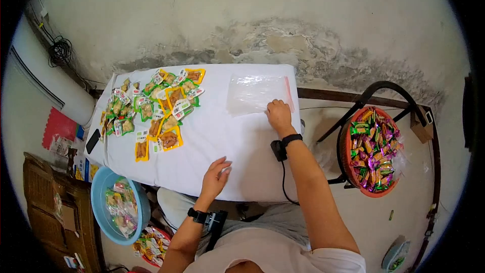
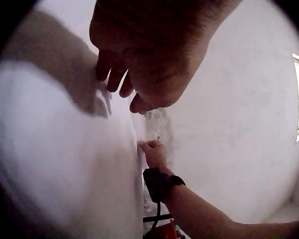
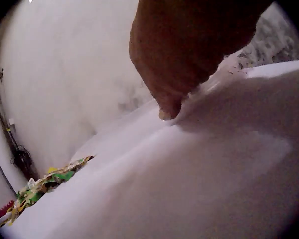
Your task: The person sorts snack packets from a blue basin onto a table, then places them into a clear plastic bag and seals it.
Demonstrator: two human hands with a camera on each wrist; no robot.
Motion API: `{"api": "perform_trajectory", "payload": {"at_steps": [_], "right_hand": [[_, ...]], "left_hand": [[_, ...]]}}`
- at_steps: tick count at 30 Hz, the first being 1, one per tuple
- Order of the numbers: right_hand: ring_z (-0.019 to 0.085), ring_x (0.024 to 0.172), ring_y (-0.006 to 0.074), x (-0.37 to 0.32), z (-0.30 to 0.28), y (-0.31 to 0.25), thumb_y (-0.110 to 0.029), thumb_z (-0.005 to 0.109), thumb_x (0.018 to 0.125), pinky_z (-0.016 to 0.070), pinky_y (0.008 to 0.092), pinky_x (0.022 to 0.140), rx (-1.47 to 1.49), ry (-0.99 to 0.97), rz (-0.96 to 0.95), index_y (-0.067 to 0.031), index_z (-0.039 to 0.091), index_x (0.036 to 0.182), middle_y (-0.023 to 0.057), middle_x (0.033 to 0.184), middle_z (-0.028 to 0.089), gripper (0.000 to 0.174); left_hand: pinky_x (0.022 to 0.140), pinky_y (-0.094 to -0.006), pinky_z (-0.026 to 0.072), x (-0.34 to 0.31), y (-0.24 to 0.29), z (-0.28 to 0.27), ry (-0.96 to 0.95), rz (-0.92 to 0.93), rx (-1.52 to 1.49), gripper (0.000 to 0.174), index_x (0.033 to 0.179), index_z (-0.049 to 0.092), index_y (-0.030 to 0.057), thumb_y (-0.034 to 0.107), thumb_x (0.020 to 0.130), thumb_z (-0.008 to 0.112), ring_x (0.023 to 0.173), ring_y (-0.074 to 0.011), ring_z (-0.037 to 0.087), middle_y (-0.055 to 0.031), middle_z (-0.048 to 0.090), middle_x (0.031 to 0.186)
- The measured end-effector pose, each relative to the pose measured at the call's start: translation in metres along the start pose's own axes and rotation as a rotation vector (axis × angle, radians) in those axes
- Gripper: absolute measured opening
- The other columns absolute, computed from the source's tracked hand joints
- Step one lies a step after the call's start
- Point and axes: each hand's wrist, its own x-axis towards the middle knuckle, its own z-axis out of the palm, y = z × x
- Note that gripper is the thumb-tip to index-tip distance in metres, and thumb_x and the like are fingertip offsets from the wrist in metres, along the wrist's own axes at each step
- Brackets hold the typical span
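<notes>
Clear plastic bags (image 1: 255, 93) with a red strip along their right side lie flat at the far right of the white-covered table (image 1: 227, 136). At their near edge, my right hand (image 1: 279, 116) has its fingers bent down and pinches the plastic; in the right wrist view the hand (image 3: 189, 50) hides most of the contact. My left hand (image 1: 214, 179) hovers near the table's front edge, holding nothing, its fingers loosely bent. In the left wrist view that hand (image 2: 144, 55) is over the white cloth, with its shadow beside it.
Yellow and green snack packets (image 1: 166, 106) spread over the table's left half, near a black phone (image 1: 93, 141). A blue basin (image 1: 99, 222) of packets stands at the lower left. Right of the table, a red basket (image 1: 345, 146) holds colourful wrapped pieces. A black cable (image 1: 284, 182) hangs from the right wrist camera.
</notes>
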Motion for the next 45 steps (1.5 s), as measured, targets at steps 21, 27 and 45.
{"api": "perform_trajectory", "payload": {"at_steps": [21, 27, 45], "right_hand": [[0.040, 0.120, 0.0358, -0.135, -0.089, -0.090, -0.009, 0.060, 0.071, 0.0328, 0.0457, 0.099, 0.460, -0.400, -0.136, -0.0069, 0.049, 0.124, 0.0175, 0.129, 0.046, 0.055], [0.041, 0.117, 0.0358, -0.144, -0.093, -0.088, -0.008, 0.066, 0.068, 0.0350, 0.0454, 0.095, 0.352, -0.204, -0.231, -0.0072, 0.056, 0.114, 0.0157, 0.126, 0.047, 0.047], [0.056, 0.074, 0.0282, -0.131, -0.085, -0.145, -0.017, 0.065, 0.076, 0.0451, 0.0396, 0.062, 0.470, -0.100, -0.012, -0.0083, 0.059, 0.076, 0.0085, 0.077, 0.055, 0.011]], "left_hand": [[0.073, -0.0347, 0.0514, 0.030, -0.025, 0.014, 0.082, -0.625, -1.271, 0.046, 0.141, 0.021, 0.0130, 0.029, 0.099, 0.031, 0.106, -0.0367, 0.056, -0.0154, 0.041, 0.136], [0.090, -0.0426, 0.0470, 0.043, -0.008, -0.011, -0.092, -0.593, -1.209, 0.044, 0.140, 0.024, 0.0110, 0.027, 0.099, 0.029, 0.113, -0.0400, 0.049, -0.0156, 0.039, 0.137], [0.090, -0.0338, 0.0411, -0.033, -0.016, 0.021, -0.041, -0.438, -1.058, 0.048, 0.128, 0.043, 0.0076, 0.040, 0.093, 0.047, 0.114, -0.0209, 0.048, -0.0074, 0.049, 0.127]]}}
